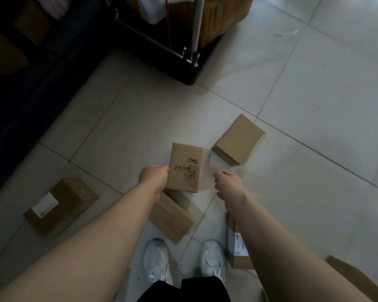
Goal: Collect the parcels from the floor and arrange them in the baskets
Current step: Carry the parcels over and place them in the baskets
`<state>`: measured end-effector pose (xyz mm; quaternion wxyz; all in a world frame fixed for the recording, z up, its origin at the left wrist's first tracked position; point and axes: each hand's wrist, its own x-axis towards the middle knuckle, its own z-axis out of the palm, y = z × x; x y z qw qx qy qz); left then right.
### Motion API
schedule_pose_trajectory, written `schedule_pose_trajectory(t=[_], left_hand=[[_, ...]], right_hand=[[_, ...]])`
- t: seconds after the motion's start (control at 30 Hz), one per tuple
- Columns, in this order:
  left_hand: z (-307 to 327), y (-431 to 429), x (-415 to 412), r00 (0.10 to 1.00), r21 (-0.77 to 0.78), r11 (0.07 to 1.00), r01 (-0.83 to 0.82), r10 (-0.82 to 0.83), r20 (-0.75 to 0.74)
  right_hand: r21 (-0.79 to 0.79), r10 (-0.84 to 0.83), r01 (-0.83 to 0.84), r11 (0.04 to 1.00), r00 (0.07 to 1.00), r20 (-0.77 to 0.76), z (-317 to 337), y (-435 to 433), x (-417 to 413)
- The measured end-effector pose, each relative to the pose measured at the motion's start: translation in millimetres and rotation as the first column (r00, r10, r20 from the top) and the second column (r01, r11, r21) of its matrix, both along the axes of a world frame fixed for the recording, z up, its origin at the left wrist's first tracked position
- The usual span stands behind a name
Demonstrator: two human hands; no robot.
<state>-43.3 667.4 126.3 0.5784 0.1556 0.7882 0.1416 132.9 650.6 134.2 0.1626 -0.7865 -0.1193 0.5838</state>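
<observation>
**One parcel in hand, at least four left on the floor**

Far to your left, a brown parcel with a white label (60, 205) lies flat on the tiled floor (314, 105), near the dark edge of what looks like shelving. It is untouched.

Next comes your left hand (154, 178). It grips the handwritten parcel (186, 167) by its near left edge, thumb on top and fingers out of sight beneath. This small cardboard box with black marker writing on its upper face is raised off the floor. Directly below it a taped parcel (172, 216) rests on the tiles just ahead of your white shoes (156, 262).

Your right hand (228, 184) hangs just beside the right edge of the held box without touching it. Its fingers are loosely curled and hold nothing. The hand is somewhat blurred, so its exact pose is hard to read.

Beyond that hand a plain parcel (238, 139) sits on the floor at an angle. Another labelled parcel (238, 251) is partly hidden under your right forearm, beside your right shoe. At the bottom right corner a piece of brown cardboard (356, 280) pokes into view; you cannot tell whether it is a parcel.

No basket shows clearly. A black-framed cart (183, 68) stands at the top of the view with a brown box in it, but whether it is one of the baskets is unclear. By this view the job is at an early or middle stage: one parcel lifted, none seen going in, and at least four to gather.
</observation>
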Motion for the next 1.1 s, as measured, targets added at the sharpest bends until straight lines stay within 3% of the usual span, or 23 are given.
schedule_pose_trajectory(t=[0.27,0.5,0.77,1.1], left_hand=[[-141.0,16.5,-3.9,0.985,-0.029,0.988,0.155,-0.156,-0.068],[-169.7,13.7,0.5,0.987,0.006,0.989,0.147,-0.147,0.071],[-63.4,29.9,-9.6,0.995,0.124,0.992,-0.011,-0.001,0.097],[177.1,38.7,-50.3,0.978,0.33,0.921,-0.206,0.183,0.099]], right_hand=[[-0.019,0.085,-0.086,0.996,0.995,-0.045,-152.1,17.1,-15.4],[0.032,0.085,-0.082,0.996,0.992,-0.095,-177.2,16.2,-30.8],[0.15,0.147,-0.14,0.979,0.988,-0.038,-64.4,45.3,-36.0],[0.303,0.17,-0.135,0.943,0.981,-0.089,172.8,81.7,-81.5]])
